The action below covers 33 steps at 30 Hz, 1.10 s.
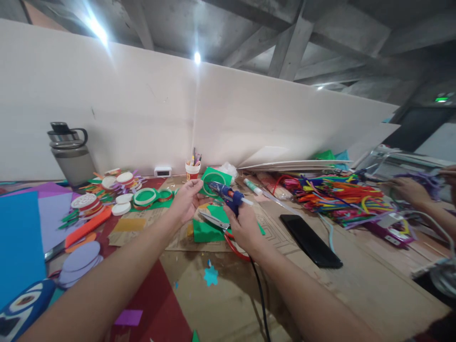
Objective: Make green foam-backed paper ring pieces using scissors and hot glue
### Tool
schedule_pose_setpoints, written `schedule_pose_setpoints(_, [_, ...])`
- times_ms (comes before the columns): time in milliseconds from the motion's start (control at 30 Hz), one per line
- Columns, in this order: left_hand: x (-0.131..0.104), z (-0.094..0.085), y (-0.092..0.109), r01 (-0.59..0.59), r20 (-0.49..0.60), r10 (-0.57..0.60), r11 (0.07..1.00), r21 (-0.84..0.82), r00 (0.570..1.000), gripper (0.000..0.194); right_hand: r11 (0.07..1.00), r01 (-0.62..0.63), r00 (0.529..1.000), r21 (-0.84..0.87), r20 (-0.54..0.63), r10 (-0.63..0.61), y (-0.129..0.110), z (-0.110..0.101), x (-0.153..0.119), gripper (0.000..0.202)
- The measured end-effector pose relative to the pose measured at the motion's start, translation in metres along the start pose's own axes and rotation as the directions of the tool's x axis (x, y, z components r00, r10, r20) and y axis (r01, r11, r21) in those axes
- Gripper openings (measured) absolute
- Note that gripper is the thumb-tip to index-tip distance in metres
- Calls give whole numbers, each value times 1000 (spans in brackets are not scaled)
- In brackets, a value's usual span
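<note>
My left hand [188, 202] has its thumb and fingers pinched at the near side of a green ring [204, 190], which is held up in front of me at the middle of the work surface, against a square of green card [223, 176]. My right hand [247, 228] is closed round the handle of a blue glue gun [233, 199], its nozzle reaching to the ring's opening and a pale glue stick [247, 202] poking out behind. The nozzle and my fingertips crowd together there, so the exact contact, and whether any glue is down, I can't quite make out

As for how far along it all is, I'd call this ring partway through. To the left, another green ring [144, 197] lies with its rim in place, near plain white discs [121, 204] and a rimmed stack [86, 203], so some pieces look made up already. The purple discs [81, 259] lie loose without rims, and the blue sheet [21, 242] looks unused; I judge those parts untouched so far. Open scissors [214, 220] lie just below my hands, over more green paper [203, 232] (their red handles partly under my right wrist), and the phone [309, 240] rests off to the right
</note>
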<state>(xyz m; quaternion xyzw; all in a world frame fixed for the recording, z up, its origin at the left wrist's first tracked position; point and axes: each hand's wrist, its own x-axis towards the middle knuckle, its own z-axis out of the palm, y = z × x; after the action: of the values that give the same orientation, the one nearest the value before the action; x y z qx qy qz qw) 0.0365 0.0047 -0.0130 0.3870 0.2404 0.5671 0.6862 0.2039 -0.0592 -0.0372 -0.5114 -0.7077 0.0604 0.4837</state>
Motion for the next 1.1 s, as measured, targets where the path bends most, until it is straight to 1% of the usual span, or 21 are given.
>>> schedule_pose_setpoints(200, [-4,5,-4,-6,39,5,999,31,999,25,1000,-7,999,-8,-38,7,-2,-1,1,34])
schedule_pose_setpoints(300, [-6,7,-6,-18,46,17,1000,20,999,28,1000,-16,998,0,-62,16,-4,-3,2,33])
schedule_pose_setpoints(567, [-6,6,-11,-45,78,44,999,11,996,31,997,-65,990,-44,-125,60,0,-2,1,33])
schedule_pose_setpoints(667, [-5,5,-10,-43,103,41,999,15,994,35,997,-55,992,-49,-115,49,-1,-2,1,34])
schedule_pose_setpoints(733, [-5,5,-8,-44,101,43,999,8,994,34,998,-35,995,-45,-90,31,-2,-2,1,33])
schedule_pose_setpoints(833, [-3,4,-3,-35,46,36,999,-3,998,28,1000,-10,999,-22,-53,8,-5,-2,1,33])
schedule_pose_setpoints(933, [-1,4,-2,-41,-21,41,999,8,999,27,1000,-7,1000,-13,-27,6,-8,-2,0,31])
schedule_pose_setpoints(1000, [-1,3,-3,-42,-32,42,999,15,999,28,1000,-22,1000,-18,-11,22,-9,-2,-1,30])
schedule_pose_setpoints(1100, [-2,4,-6,-22,-3,22,1000,10,1000,32,999,-45,999,-12,-14,44,-9,-2,-1,31])
